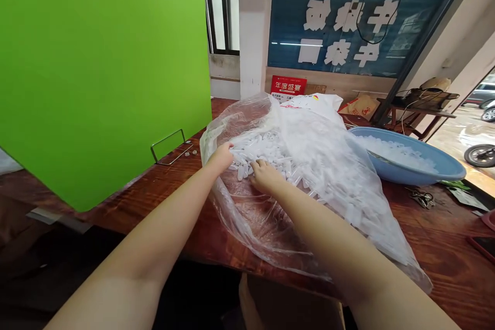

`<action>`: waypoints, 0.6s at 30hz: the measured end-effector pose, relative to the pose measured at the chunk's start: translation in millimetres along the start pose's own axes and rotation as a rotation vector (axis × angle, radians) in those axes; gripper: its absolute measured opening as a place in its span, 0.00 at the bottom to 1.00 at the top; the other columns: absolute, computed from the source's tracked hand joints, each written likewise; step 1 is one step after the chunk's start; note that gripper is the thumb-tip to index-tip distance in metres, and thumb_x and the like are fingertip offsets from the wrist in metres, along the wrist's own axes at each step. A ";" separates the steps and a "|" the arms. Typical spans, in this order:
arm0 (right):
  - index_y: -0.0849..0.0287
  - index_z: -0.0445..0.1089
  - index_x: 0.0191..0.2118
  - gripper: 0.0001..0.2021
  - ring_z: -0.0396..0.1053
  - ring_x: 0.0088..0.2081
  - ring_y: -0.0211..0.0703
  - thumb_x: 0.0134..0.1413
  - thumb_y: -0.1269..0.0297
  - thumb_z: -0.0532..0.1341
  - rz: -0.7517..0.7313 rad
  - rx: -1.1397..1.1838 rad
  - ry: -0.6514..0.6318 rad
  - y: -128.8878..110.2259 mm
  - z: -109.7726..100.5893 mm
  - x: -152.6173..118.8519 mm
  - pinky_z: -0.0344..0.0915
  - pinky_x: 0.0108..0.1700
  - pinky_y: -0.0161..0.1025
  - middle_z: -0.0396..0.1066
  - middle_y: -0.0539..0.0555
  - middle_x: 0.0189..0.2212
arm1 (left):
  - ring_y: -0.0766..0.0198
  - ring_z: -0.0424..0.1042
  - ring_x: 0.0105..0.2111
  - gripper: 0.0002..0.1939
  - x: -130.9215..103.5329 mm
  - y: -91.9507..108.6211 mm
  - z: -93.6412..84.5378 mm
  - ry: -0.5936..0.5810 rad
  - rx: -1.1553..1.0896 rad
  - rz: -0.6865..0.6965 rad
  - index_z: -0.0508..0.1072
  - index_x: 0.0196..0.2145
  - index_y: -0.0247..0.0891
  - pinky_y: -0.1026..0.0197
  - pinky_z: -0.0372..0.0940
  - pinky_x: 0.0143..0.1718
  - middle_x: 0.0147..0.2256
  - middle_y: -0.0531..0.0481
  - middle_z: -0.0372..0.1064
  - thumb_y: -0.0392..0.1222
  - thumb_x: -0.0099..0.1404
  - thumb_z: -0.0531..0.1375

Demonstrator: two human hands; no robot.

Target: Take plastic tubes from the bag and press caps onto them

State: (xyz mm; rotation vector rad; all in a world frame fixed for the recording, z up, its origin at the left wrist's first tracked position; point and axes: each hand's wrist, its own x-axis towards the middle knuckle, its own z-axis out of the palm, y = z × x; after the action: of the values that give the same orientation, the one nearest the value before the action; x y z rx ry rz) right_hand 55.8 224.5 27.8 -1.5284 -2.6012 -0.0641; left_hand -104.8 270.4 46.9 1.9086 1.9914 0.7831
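A large clear plastic bag (328, 139) lies on the brown wooden table (154, 196), its mouth spread toward the left. Inside are heaped small white translucent plastic pieces (266, 147). My left hand (221, 157) is at the left rim of the bag's mouth, fingers curled in beside the pieces; what it grips, if anything, is hidden. Within the bag's opening, my right hand (265, 176) touches the near edge of the heap with its fingers bent and a little apart. No piece is clearly held in it.
A green board (104, 72) stands at the left, by a wire stand (170, 148). At the right are a blue basin (417, 167) with more white pieces and a bunch of keys (422, 197). A red printed box (288, 86) is behind the bag.
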 end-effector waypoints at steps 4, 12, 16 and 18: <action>0.61 0.56 0.57 0.24 0.56 0.55 0.54 0.58 0.54 0.51 -0.008 -0.006 -0.022 4.8 14.7 20.8 0.53 0.53 0.46 0.56 0.65 0.55 | 0.55 0.62 0.52 0.18 -5.0 -29.6 12.9 0.065 0.007 -0.031 0.64 0.51 0.38 0.50 0.59 0.52 0.53 0.43 0.60 0.35 0.63 0.55; 0.58 0.57 0.58 0.28 0.54 0.55 0.55 0.56 0.47 0.50 -0.025 0.015 -0.064 11.9 22.1 39.7 0.51 0.53 0.48 0.61 0.63 0.51 | 0.61 0.62 0.53 0.29 -0.1 -71.3 0.4 0.197 0.027 -0.141 0.63 0.54 0.36 0.63 0.59 0.53 0.54 0.46 0.62 0.25 0.54 0.47; 0.60 0.56 0.58 0.26 0.57 0.53 0.54 0.58 0.50 0.49 -0.044 0.007 -0.071 23.4 18.5 17.6 0.55 0.51 0.47 0.63 0.63 0.49 | 0.62 0.67 0.49 0.29 5.1 -81.1 -10.8 0.163 0.042 -0.211 0.64 0.53 0.37 0.63 0.63 0.48 0.51 0.49 0.67 0.26 0.53 0.48; 0.61 0.58 0.56 0.24 0.60 0.51 0.53 0.60 0.52 0.47 -0.049 0.002 -0.090 31.2 16.3 2.4 0.58 0.49 0.47 0.63 0.63 0.49 | 0.54 0.69 0.47 0.26 3.7 -81.4 -14.4 0.121 0.079 -0.260 0.67 0.51 0.38 0.55 0.64 0.47 0.48 0.45 0.69 0.29 0.53 0.52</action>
State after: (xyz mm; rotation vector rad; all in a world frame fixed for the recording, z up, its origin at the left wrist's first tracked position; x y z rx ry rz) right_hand 80.5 243.4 11.2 -1.5003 -2.7078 0.0025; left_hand -180.9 272.6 14.3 1.6288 2.3160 0.7752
